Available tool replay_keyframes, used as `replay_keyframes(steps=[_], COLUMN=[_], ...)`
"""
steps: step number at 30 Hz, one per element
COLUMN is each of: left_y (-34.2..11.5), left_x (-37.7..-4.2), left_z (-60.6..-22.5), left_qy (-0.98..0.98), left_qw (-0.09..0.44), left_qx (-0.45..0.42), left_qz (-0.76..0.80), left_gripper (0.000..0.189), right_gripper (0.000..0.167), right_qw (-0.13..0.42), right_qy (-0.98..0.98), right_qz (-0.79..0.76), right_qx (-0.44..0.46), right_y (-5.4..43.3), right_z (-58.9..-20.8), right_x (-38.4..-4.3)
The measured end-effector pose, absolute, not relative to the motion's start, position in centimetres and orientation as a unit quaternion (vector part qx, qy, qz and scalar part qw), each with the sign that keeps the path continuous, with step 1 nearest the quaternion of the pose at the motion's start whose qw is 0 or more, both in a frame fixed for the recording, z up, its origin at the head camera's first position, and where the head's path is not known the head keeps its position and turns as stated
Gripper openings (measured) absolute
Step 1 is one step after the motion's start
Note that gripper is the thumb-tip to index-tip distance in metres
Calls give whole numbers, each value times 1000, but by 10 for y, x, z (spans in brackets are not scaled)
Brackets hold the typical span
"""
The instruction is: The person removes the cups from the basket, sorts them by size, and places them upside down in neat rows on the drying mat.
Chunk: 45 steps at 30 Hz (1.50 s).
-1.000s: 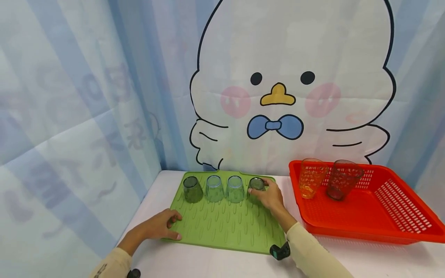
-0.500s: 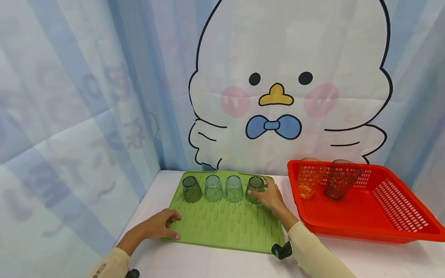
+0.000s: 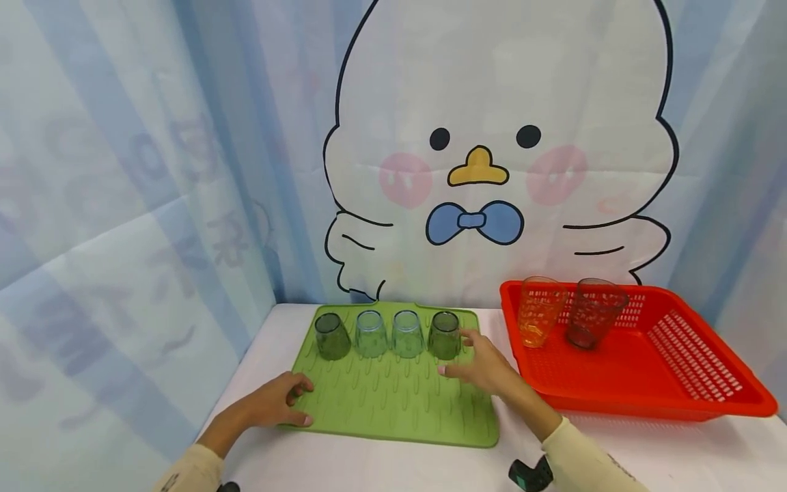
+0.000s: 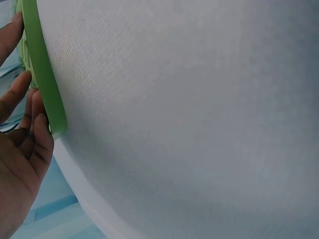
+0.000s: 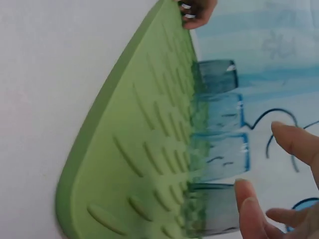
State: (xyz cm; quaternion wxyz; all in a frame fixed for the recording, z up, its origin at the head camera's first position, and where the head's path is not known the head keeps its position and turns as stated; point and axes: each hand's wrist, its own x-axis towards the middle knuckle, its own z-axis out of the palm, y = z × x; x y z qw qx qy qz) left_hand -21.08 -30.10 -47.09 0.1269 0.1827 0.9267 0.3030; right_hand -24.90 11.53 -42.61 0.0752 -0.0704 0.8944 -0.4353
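Several glass tumblers stand upside down in a row along the back of a green drying mat [image 3: 393, 403]. At the left end is a dark grey glass [image 3: 333, 337], then a pale clear glass [image 3: 371, 335] and another pale clear glass [image 3: 408, 335]. A second dark glass [image 3: 444, 336] ends the row on the right. Beside it my right hand [image 3: 486, 365] hovers with thumb and fingers spread, holding nothing; the right wrist view shows the same spread fingers [image 5: 247, 211]. My left hand [image 3: 270, 401] rests at the mat's left front corner, fingers loosely bent against its edge [image 4: 47, 74].
On the right a red plastic basket [image 3: 639, 403] holds an orange glass [image 3: 541, 314] and a dark reddish glass [image 3: 595, 314], both leaning against its back. A white cloth [image 3: 369, 468] covers the table. A printed curtain [image 3: 393, 260] hangs close behind.
My right hand has let go of the right-hand dark glass and drawn back toward me and to the right. That glass stays on the mat. The left hand keeps its place.
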Motion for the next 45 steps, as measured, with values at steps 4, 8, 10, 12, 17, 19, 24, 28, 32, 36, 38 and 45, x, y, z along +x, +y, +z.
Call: replay_keyframes(steps=[4,8,10,12,17,19,24,28,32,36,38,45], left_y=[-304,-304,-304,-303,-303,-305,-307,-305,-304,-304,-304,-303], left_x=[-212,-213,-213,-213,-213,-212,-209,-211,-214,-214,-214,-212], left_z=[-472,-473,-473,-473,-474,-474,-473,-472,-472,-473,-473,-473], left_qy=[929,928,927,925,919,918,914,911,913,916,915,913], left_qw=[124,121,120,121,125,126,132,132,125,123,127,136], left_qx=[182,184,185,188,199,199,196,206,210,206,202,194], left_qz=[299,301,304,308,317,320,330,332,326,323,327,333], left_gripper=[54,53,52,52,53,53,53,53,52,52,52,52], right_gripper=[80,66,62,58,47,44,42,41,43,52,60,85], right_qw=[94,103,93,82,38,14,-55,-102,-114,-110,-102,-29], right_qy=[879,860,855,853,858,867,892,907,917,925,928,936], right_qz=[-449,-464,-464,-464,-451,-434,-389,-362,-350,-341,-338,-331], right_qx=[-133,-187,-211,-226,-243,-244,-226,-189,-154,-128,-123,-116], right_y=[129,153,168,183,224,239,277,311,339,357,363,380], right_z=[-400,-371,-359,-347,-329,-326,-326,-330,-332,-335,-338,-356], right_x=[-235,-233,-237,-241,-257,-267,-293,-309,-320,-328,-332,-340])
